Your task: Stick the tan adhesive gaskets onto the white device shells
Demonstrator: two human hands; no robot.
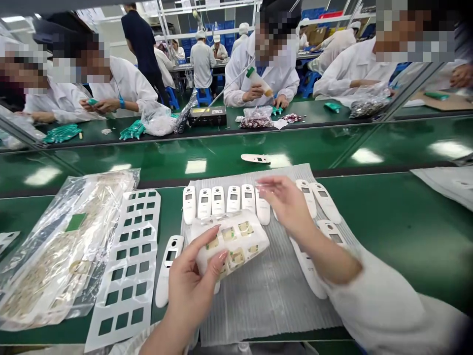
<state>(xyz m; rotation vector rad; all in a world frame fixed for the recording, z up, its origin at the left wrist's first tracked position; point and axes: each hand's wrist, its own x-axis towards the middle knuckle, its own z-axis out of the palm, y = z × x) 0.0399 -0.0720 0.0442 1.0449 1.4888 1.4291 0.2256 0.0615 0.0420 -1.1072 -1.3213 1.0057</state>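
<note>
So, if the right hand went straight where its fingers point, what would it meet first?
Perhaps the row's fifth white device from the left; depth is unclear, so the right hand might pass above it.

The devices (189, 212) look smooth plastic, the bag (66, 251) glossy.

Left hand (192, 278) pinching; right hand (288, 204) (loosely bent) farther forward.

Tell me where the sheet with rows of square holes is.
In the head view, the sheet lies on the left, between the clear bag and a white device beside the left hand.
</note>
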